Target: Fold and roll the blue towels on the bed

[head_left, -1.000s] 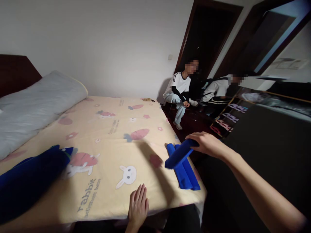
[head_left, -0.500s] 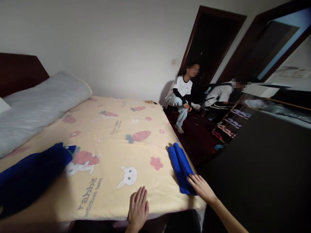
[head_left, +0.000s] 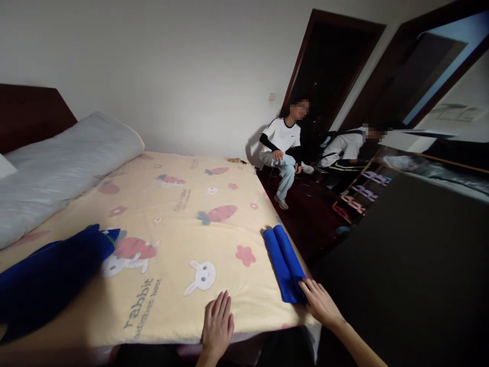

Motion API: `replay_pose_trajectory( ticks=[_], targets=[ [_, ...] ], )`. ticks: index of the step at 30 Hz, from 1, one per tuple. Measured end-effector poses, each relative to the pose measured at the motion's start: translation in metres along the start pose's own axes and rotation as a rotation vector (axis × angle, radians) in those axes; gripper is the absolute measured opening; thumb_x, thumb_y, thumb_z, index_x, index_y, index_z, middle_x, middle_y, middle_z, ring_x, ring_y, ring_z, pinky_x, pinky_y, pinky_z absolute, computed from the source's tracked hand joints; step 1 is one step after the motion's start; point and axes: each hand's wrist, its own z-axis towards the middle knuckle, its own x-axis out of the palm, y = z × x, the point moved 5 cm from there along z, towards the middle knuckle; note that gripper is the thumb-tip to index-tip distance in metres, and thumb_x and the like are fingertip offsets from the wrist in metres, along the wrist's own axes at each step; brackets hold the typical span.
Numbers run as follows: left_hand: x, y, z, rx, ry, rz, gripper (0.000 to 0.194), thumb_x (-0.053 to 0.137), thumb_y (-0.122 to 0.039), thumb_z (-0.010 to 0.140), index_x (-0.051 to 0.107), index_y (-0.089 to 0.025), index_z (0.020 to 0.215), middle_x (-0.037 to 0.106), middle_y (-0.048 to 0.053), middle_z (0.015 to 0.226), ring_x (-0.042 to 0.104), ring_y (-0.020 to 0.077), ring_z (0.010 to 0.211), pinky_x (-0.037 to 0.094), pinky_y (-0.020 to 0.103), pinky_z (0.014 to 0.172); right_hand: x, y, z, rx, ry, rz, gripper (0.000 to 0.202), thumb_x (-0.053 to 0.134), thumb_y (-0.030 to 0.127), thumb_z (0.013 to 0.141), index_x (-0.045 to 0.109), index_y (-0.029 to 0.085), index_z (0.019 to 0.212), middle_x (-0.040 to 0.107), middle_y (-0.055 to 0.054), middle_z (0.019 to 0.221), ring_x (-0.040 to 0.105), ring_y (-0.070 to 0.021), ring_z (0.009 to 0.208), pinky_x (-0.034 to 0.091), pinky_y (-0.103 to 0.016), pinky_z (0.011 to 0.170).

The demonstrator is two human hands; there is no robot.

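Right hand (head_left: 321, 303) has its fingers extended and slightly bent, fingertips touching the near end of two blue rolls (head_left: 284, 262) that lie side by side along the bed's edge. Left hand (head_left: 218, 323) is flat and open, palm down on the patterned sheet (head_left: 171, 260), holding nothing. An open rack (head_left: 359, 177) carries tiers of pink and pale purple footwear (head_left: 353, 204). On the sheet, large letters read "rabbit"; the smaller line beside them is only partly legible, and the mark on one seated person's white shirt (head_left: 280, 135) is too small to tell. Dark blue cloth (head_left: 57, 275) and grey bedding (head_left: 72, 163) lie at the left, near a dark headboard (head_left: 34, 109), before a plain pale wall (head_left: 153, 61).
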Motion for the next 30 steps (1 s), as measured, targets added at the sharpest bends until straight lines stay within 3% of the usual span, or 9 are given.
replay_pose_trajectory(
  ticks=[3, 6, 8, 10, 13, 16, 18, 21, 30],
  targets=[
    [-0.002, 0.002, 0.001, 0.023, 0.012, 0.009, 0.061, 0.046, -0.025, 0.088, 0.035, -0.026, 0.147, 0.051, 0.001, 0.146, 0.047, 0.0184, 0.133, 0.037, 0.039, 0.107, -0.024, 0.001, 0.012, 0.042, 0.028, 0.052, 0.035, 0.047, 0.022, 0.077, 0.066, 0.024, 0.107, 0.066, -0.012, 0.112, 0.06, -0.0317, 0.107, 0.046, -0.05, 0.092],
    [-0.002, 0.002, 0.001, 0.069, 0.039, 0.031, 0.063, 0.047, -0.022, 0.086, 0.034, -0.026, 0.148, 0.05, 0.001, 0.147, 0.046, 0.0182, 0.133, 0.037, 0.038, 0.107, -0.036, -0.002, 0.03, 0.311, 0.022, 0.117, 0.042, 0.029, 0.039, 0.094, 0.06, 0.022, 0.116, 0.063, -0.012, 0.115, 0.061, -0.0306, 0.105, 0.047, -0.047, 0.086],
    [-0.001, 0.002, 0.001, 0.059, 0.026, 0.044, 0.061, 0.046, -0.022, 0.086, 0.037, -0.025, 0.146, 0.051, 0.001, 0.146, 0.047, 0.0186, 0.133, 0.037, 0.04, 0.107, -0.024, 0.002, 0.038, 0.5, 0.031, 0.162, 0.055, 0.03, 0.051, 0.094, 0.044, 0.021, 0.138, 0.052, -0.017, 0.134, 0.056, -0.0344, 0.116, 0.048, -0.047, 0.085],
    [-0.002, 0.002, 0.001, 0.037, 0.002, 0.045, 0.058, 0.046, -0.023, 0.086, 0.042, -0.025, 0.144, 0.052, 0.001, 0.146, 0.047, 0.0189, 0.132, 0.036, 0.041, 0.107, -0.001, 0.014, 0.042, 0.568, 0.067, 0.182, 0.075, 0.042, 0.056, 0.088, 0.024, 0.017, 0.15, 0.039, -0.022, 0.146, 0.05, -0.0386, 0.125, 0.047, -0.049, 0.088],
    [-0.002, 0.001, 0.001, 0.04, -0.005, 0.032, 0.054, 0.046, -0.023, 0.087, 0.047, -0.024, 0.14, 0.053, 0.0, 0.145, 0.047, 0.0183, 0.133, 0.037, 0.04, 0.107, 0.032, 0.028, 0.042, 0.581, 0.094, 0.158, 0.093, 0.054, 0.05, 0.082, 0.009, 0.013, 0.153, 0.029, -0.028, 0.15, 0.044, -0.044, 0.13, 0.043, -0.053, 0.094],
    [-0.004, 0.001, 0.002, 0.046, 0.001, 0.022, 0.051, 0.045, -0.024, 0.088, 0.049, -0.023, 0.139, 0.054, 0.001, 0.144, 0.047, 0.0187, 0.132, 0.037, 0.04, 0.106, 0.046, 0.027, 0.038, 0.644, 0.104, 0.181, 0.098, 0.058, 0.048, 0.078, 0.002, 0.02, 0.154, 0.02, -0.028, 0.154, 0.042, -0.0469, 0.13, 0.042, -0.056, 0.094],
    [-0.005, 0.001, 0.003, 0.046, 0.005, 0.02, 0.051, 0.046, -0.024, 0.089, 0.048, -0.023, 0.14, 0.055, 0.001, 0.143, 0.047, 0.019, 0.132, 0.036, 0.041, 0.107, 0.046, 0.024, 0.037, 0.667, 0.13, 0.213, 0.103, 0.061, 0.048, 0.076, -0.002, 0.022, 0.154, 0.02, -0.028, 0.153, 0.045, -0.0472, 0.128, 0.043, -0.056, 0.091],
    [-0.004, 0.001, 0.003, 0.042, 0.011, 0.019, 0.053, 0.046, -0.024, 0.089, 0.045, -0.024, 0.142, 0.054, 0.0, 0.144, 0.047, 0.0186, 0.132, 0.037, 0.041, 0.107, 0.04, 0.023, 0.037, 0.667, 0.164, 0.206, 0.104, 0.062, 0.04, 0.076, -0.005, 0.021, 0.154, 0.036, -0.028, 0.144, 0.053, -0.0454, 0.12, 0.045, -0.053, 0.088],
    [0.002, 0.003, 0.0, 0.058, -0.113, 0.013, 0.051, 0.047, -0.025, 0.086, 0.052, -0.025, 0.137, 0.057, 0.001, 0.14, 0.051, 0.0195, 0.128, 0.04, 0.041, 0.102, 0.017, 0.028, 0.038, 0.541, 0.064, 0.056, 0.091, 0.057, 0.014, 0.071, 0.019, 0.018, 0.153, 0.058, -0.022, 0.119, 0.064, -0.0364, 0.104, 0.05, -0.043, 0.081]
  ],
)
